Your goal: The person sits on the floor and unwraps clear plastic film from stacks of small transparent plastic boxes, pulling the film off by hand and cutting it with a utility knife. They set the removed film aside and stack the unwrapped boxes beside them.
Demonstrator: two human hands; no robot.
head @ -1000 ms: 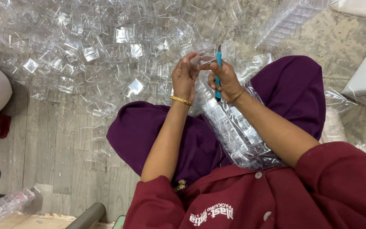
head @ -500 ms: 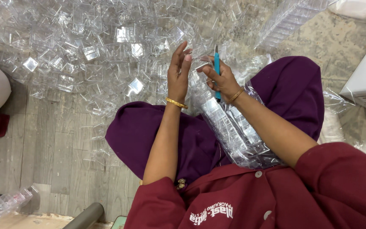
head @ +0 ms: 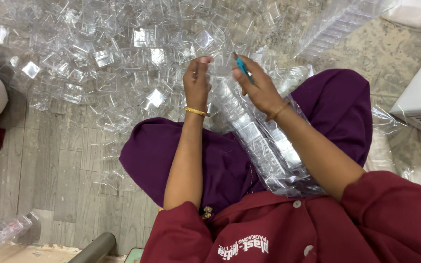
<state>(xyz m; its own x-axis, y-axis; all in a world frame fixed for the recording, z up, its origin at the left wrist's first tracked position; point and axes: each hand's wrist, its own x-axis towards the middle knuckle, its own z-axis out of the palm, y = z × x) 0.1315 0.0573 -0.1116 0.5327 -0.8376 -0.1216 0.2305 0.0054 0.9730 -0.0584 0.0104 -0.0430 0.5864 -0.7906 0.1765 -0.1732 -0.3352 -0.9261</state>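
Left hand (head: 197,83) raised, fingers (head: 201,62) curled together, pinching the top edge of a long clear plastic sleeve of stacked clear containers (head: 264,141). The sleeve runs from the fingertips down across the lap, under the right forearm. Right hand (head: 255,86) just beside it, fingers closed round a teal pen-like tool (head: 242,67), tip pointing up past the fingertips; can't tell if they also touch the sleeve.

Beyond both sets of fingertips: big loose pile of clear square containers (head: 108,58) on the floor, touching the sleeve's upper end.

Risks, as I judge them:
- thin film, pinch grip only, so it may slip or tear and the stack could slide out
- tool tip close to left fingers, so it might poke them or pierce the film
- spilled pieces would vanish in the pile
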